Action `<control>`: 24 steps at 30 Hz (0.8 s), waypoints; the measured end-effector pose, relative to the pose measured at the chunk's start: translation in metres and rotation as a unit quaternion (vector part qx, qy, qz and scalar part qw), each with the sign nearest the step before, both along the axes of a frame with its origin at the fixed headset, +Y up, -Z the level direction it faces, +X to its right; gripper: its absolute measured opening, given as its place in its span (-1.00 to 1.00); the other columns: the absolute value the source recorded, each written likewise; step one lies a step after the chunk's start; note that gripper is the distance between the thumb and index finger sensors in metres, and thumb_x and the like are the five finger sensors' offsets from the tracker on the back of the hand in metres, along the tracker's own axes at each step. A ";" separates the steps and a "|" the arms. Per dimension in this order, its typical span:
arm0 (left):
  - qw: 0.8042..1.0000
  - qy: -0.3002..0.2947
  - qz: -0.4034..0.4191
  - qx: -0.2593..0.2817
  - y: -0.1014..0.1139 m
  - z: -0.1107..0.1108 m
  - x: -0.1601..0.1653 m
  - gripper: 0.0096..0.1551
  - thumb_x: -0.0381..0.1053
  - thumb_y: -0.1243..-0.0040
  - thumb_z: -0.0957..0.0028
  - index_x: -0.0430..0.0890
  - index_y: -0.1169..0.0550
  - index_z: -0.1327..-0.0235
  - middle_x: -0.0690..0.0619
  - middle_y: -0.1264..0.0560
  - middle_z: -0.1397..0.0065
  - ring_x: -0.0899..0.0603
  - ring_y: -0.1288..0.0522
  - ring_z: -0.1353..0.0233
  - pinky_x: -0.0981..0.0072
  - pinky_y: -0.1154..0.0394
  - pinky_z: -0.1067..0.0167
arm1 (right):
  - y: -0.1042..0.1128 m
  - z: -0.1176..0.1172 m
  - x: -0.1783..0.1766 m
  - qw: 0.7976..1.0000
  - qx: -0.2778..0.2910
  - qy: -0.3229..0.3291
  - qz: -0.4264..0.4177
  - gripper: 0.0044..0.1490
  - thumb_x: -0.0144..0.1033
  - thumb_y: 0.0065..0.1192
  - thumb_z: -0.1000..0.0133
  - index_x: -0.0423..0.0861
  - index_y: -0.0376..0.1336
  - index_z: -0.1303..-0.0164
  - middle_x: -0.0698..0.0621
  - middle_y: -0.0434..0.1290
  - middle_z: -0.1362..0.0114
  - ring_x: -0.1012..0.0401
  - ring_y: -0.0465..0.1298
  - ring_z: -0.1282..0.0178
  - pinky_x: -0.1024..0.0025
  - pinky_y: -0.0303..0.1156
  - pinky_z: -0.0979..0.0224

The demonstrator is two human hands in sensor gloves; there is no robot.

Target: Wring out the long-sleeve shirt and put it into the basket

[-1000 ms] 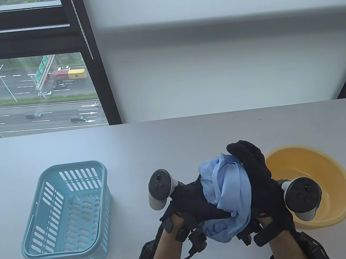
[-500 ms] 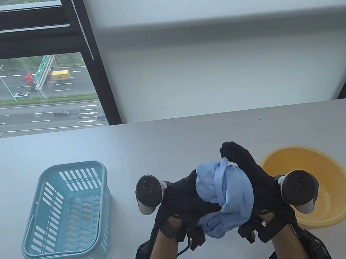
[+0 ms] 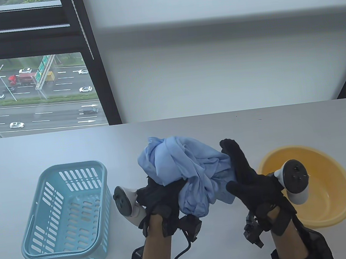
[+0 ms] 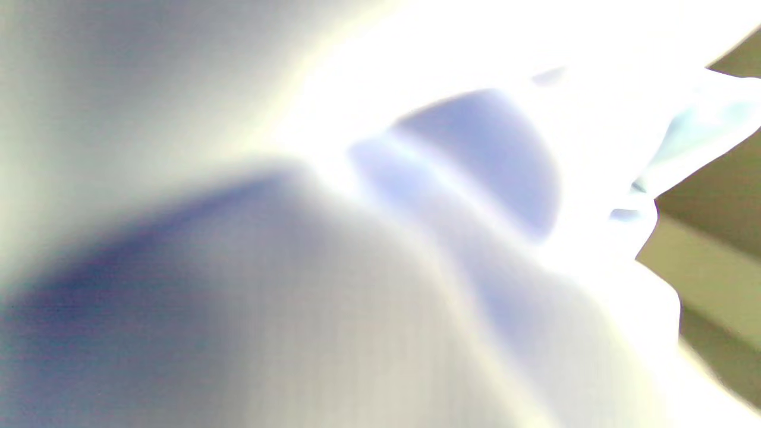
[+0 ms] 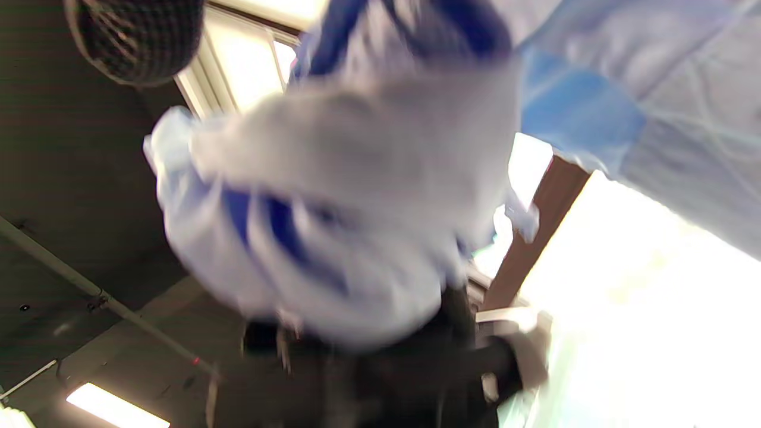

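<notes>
1. Table view: the shirt, a half second ago squeezed tight between both hands, now billows loose above the desk between basket and yellow basin. The left hand grips it from below; the right hand lies straight-fingered against its right side. Wringing looks finished; the basket sits left.
2. Left wrist view: only blurred pale cloth.
3. Right wrist view: bunched blue fabric; no readable writing anywhere.

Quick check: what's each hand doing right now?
Left hand: grips the bunched light-blue long-sleeve shirt from below.
Right hand: fingers straight, pressed against the shirt's side.
</notes>
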State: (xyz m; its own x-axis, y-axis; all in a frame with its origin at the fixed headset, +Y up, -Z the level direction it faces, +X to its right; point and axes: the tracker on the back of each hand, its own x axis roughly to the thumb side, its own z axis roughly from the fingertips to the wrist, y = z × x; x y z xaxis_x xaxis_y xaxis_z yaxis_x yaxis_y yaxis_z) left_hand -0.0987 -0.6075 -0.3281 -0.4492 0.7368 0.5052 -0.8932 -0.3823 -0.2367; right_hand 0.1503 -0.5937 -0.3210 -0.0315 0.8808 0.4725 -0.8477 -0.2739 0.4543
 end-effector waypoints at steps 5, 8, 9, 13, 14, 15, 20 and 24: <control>0.997 0.066 0.034 -0.028 -0.009 0.009 0.018 0.08 0.41 -0.54 -0.16 0.02 -0.14 -0.63 0.15 -0.55 -0.37 -0.04 -0.65 -0.28 0.03 -0.50 -0.39 | -0.017 -0.003 -0.026 0.998 -0.051 0.026 -0.015 0.58 0.69 0.20 -0.14 0.16 -0.77 -0.56 -0.20 -0.59 -0.77 -0.41 -0.06 -0.70 -0.43 0.10 -0.57; 0.996 0.084 -0.003 -0.016 -0.010 0.012 0.025 0.08 0.43 -0.47 -0.22 0.02 -0.07 -0.63 0.16 -0.49 -0.42 -0.04 -0.60 -0.35 0.02 -0.43 -0.47 | -0.019 -0.005 -0.026 0.998 -0.063 0.001 -0.027 0.55 0.59 0.28 -0.21 0.17 -0.73 -0.60 -0.21 -0.49 -0.80 -0.29 0.11 -0.68 -0.26 0.22 -0.60; 0.996 0.090 -0.009 -0.014 -0.009 0.013 0.028 0.08 0.42 -0.44 -0.24 0.02 -0.03 -0.63 0.15 -0.45 -0.46 -0.09 -0.54 -0.42 -0.05 -0.33 -0.52 | -0.019 -0.005 -0.024 0.997 -0.064 -0.020 -0.027 0.51 0.55 0.29 -0.24 0.15 -0.69 -0.64 -0.20 -0.36 -0.81 -0.21 0.22 -0.62 -0.13 0.30 -0.58; 0.995 0.091 -0.034 -0.011 -0.012 0.015 0.040 0.08 0.44 -0.34 -0.30 0.04 0.06 -0.65 0.12 -0.34 -0.55 -0.24 -0.12 -0.64 -0.18 0.02 -0.55 | -0.017 -0.007 -0.016 0.996 -0.065 -0.054 -0.034 0.39 0.41 0.36 -0.24 0.12 -0.50 -0.73 -0.16 -0.05 -0.77 -0.07 0.44 -0.44 0.07 0.46 -0.44; 0.996 0.085 -0.040 -0.009 -0.012 0.014 0.042 0.09 0.44 -0.32 -0.31 0.03 0.09 -0.65 0.10 -0.29 -0.59 -0.25 -0.09 -0.64 -0.18 0.03 -0.55 | -0.017 -0.007 -0.014 0.995 -0.064 -0.060 -0.037 0.35 0.36 0.39 -0.25 0.13 -0.46 -0.74 -0.14 0.02 -0.74 -0.05 0.46 -0.41 0.09 0.48 -0.42; 0.996 0.081 -0.042 -0.008 -0.012 0.015 0.043 0.10 0.44 -0.30 -0.32 0.03 0.11 -0.65 0.06 -0.24 -0.61 -0.27 -0.04 -0.64 -0.20 0.07 -0.53 | -0.016 -0.008 -0.012 0.996 -0.058 -0.061 -0.035 0.29 0.31 0.40 -0.28 0.12 -0.41 -0.76 -0.10 0.07 -0.71 -0.01 0.48 -0.38 0.12 0.50 -0.39; 0.993 0.096 -0.071 -0.011 -0.012 0.016 0.042 0.14 0.49 -0.29 -0.29 -0.01 0.10 -0.67 -0.07 -0.05 -0.69 -0.38 0.12 -0.60 -0.28 0.20 -0.43 | -0.009 -0.005 -0.002 0.994 -0.025 -0.105 -0.025 0.08 0.13 0.42 -0.31 0.14 -0.22 -0.76 0.04 0.27 -0.58 0.16 0.60 -0.19 0.35 0.61 -0.19; 0.992 0.076 -0.103 0.019 -0.008 0.015 0.042 0.24 0.55 -0.32 -0.26 -0.02 0.12 -0.71 -0.17 0.17 -0.75 -0.41 0.24 -0.61 -0.30 0.28 -0.43 | 0.001 -0.002 0.014 0.990 -0.014 -0.132 -0.056 0.01 0.05 0.48 -0.26 0.17 -0.09 -0.73 0.04 0.36 -0.52 0.15 0.64 -0.09 0.33 0.63 -0.09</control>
State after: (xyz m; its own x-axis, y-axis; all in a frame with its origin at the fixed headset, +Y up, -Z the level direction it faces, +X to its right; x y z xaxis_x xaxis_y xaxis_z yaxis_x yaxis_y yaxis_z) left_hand -0.0567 -0.6160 -0.3129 -0.2075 0.7845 0.5843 -0.9780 -0.1805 -0.1049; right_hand 0.1644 -0.5932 -0.3233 -0.0522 0.8987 0.4355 -0.9620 -0.1623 0.2197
